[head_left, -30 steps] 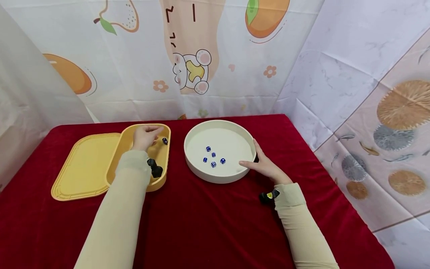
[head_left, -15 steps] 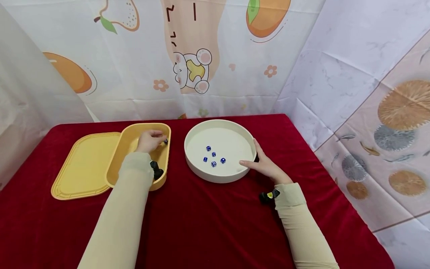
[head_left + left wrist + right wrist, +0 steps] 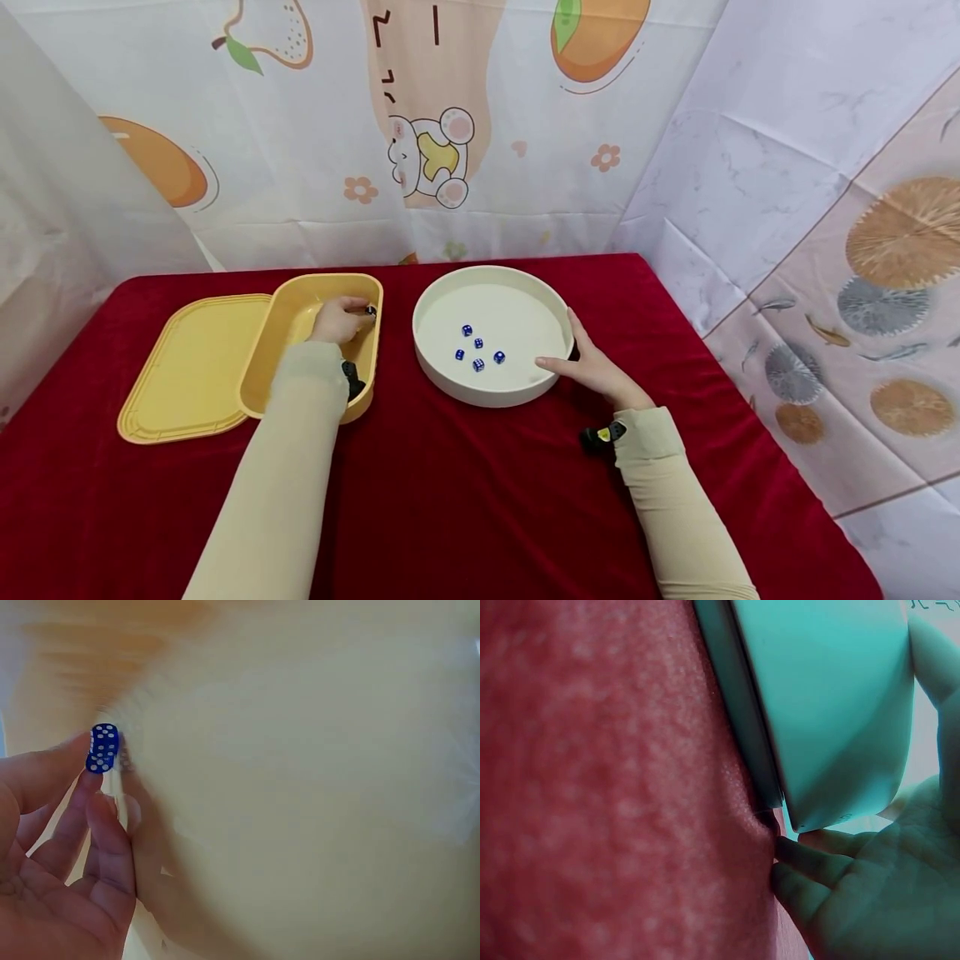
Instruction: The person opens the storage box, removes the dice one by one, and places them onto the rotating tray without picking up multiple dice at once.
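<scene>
Inside the yellow box [image 3: 258, 367], my left hand [image 3: 337, 321] reaches down by the right-hand wall. Its thumb and finger pinch a blue die [image 3: 103, 748] with white pips, close against the wall in the left wrist view. Seen from the head, the fingertips meet at that die [image 3: 371, 312]. My right hand [image 3: 592, 367] grips the round white tray [image 3: 491, 398] at its right side, thumb over the near rim and fingers round the outer wall. In the right wrist view the fingers [image 3: 810, 862] lie low at the tray's base. Several blue dice [image 3: 478, 343] lie scattered in the tray.
A yellow lid [image 3: 191, 367] lies flat left of the box, its edge meeting the box. A red cloth [image 3: 450, 500] covers the table. Patterned curtains [image 3: 300, 167] hang behind and at the right side.
My left hand has lowered and shifted right within the yellow box, from above the die to the die itself. The right hand and the dice in the tray have stayed in place.
</scene>
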Demonstrator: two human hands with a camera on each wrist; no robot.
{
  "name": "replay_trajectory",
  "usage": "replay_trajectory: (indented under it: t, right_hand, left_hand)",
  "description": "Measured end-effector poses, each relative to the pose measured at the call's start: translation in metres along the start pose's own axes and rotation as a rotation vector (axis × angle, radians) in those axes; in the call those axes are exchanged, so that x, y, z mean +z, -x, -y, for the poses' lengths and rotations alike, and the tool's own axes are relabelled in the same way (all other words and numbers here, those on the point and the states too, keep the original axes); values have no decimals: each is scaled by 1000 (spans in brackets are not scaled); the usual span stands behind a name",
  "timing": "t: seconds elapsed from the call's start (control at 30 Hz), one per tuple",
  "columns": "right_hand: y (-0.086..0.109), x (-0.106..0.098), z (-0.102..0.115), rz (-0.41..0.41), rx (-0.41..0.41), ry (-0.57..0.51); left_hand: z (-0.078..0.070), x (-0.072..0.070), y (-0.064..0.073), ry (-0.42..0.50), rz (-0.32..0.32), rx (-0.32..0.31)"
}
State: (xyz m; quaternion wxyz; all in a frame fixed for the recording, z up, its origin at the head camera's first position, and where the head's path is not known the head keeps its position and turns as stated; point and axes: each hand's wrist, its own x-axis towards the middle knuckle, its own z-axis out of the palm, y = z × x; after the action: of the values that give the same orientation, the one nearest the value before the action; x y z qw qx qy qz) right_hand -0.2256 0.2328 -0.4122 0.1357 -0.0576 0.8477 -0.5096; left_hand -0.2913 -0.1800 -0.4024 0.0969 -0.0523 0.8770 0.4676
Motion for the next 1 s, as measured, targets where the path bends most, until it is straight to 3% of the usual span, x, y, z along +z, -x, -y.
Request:
replay_trajectory:
  t: [0.37, 0.8, 1.0]
  right_hand:
    - [0, 0, -1, -1, -3, -5]
    - [0, 0, -2, -2, -1, -4]
    - [0, 0, -1, 1, -7, -12]
  left_hand:
    - [7, 4, -5, -139, 10, 35]
    - [3, 3, 3, -133, -52, -30]
    - [4, 3, 5, -197, -99, -15]
